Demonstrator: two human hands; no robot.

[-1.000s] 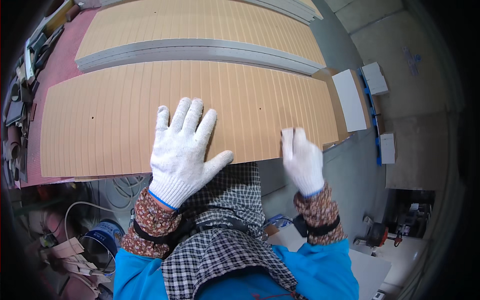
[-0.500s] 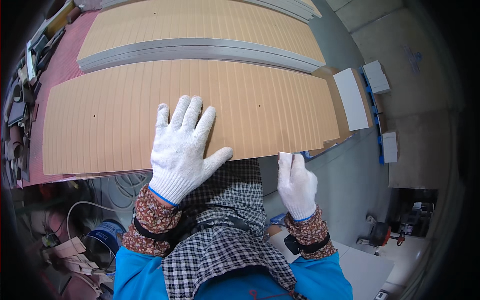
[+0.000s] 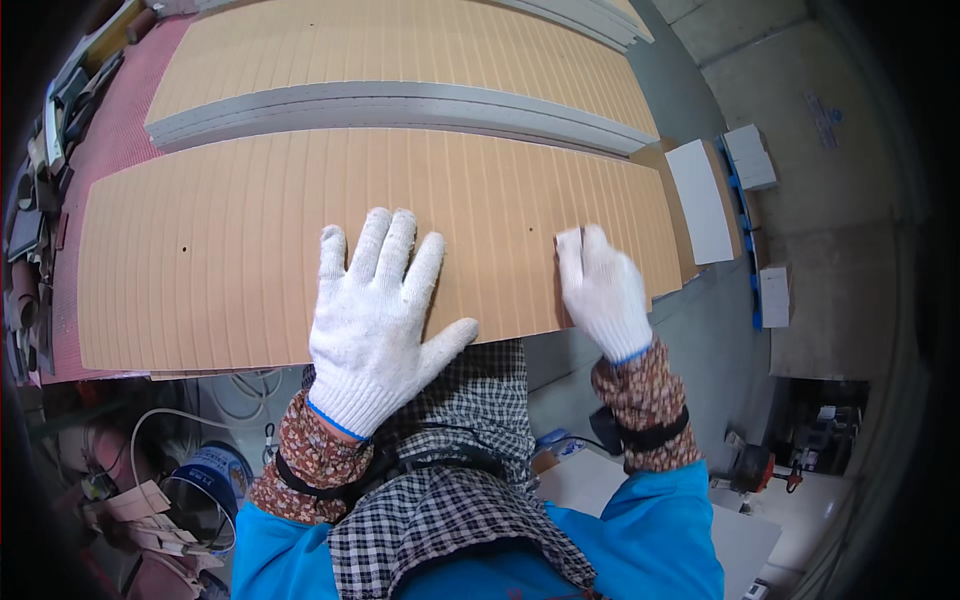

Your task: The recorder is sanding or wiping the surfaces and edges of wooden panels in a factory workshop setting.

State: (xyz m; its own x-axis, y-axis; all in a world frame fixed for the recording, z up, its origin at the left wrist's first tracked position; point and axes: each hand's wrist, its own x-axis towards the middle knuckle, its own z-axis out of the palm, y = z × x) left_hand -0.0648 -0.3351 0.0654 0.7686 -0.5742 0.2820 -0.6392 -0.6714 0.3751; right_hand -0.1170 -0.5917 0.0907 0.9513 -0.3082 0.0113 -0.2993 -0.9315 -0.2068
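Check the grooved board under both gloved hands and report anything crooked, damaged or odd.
Nothing stands out. The grooved board lies flat, its grooves even, with only a few small dark holes. The left hand rests spread on it; the right hand is at its near edge. The stacked boards behind look tidy.

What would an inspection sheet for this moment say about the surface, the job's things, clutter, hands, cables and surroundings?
Surface: red bench top, mostly covered by boards.
Job's things: grooved tan board lying flat, its near edge past the bench; similar board behind on a grey panel stack.
Clutter: tools along the left edge; cardboard scraps and a blue can below.
Hands: left hand gloved, spread flat on the board; right hand gloved, on the board's near edge.
Cables: white cable below the bench.
Surroundings: concrete floor, white boxes at right.
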